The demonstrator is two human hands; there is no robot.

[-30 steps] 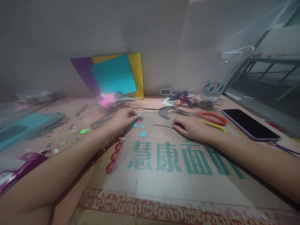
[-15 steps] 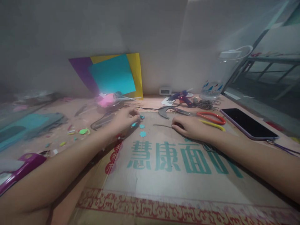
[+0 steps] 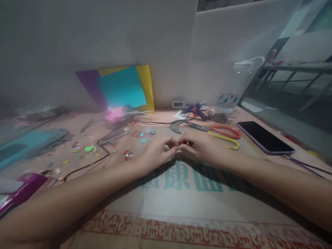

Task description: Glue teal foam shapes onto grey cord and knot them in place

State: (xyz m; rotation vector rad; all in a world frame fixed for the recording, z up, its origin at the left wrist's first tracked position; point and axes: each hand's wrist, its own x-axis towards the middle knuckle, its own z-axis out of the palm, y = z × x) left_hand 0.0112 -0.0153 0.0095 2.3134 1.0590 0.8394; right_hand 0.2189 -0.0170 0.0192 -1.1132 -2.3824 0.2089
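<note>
My left hand [image 3: 162, 150] and my right hand [image 3: 195, 147] meet above the middle of the cardboard [image 3: 160, 204], fingertips pinched and touching. Whatever sits between the fingers is too small or hidden to make out; the thin brown strand seen earlier in my right hand does not show. Beyond my left hand lie several small turquoise foam flowers, one of them a flower [image 3: 144, 140] lying flat. Scissors [image 3: 207, 129] with red and yellow handles rest just past my right hand, by a curved grey blade-like piece [image 3: 176, 127].
A glue gun [image 3: 195, 110] with a red light, a small digital display [image 3: 178, 103] and a clear jug [image 3: 228, 97] stand at the back. A phone [image 3: 264, 136] lies right. Coloured sheets [image 3: 121, 88] lean on the wall. Foam scraps [image 3: 89, 148] and a magenta-handled tool [image 3: 28, 185] are left.
My left hand has left the turquoise flowers and come right and nearer to me. The fingertips of both hands now meet. The brown strand no longer shows. The view has shifted slightly.
</note>
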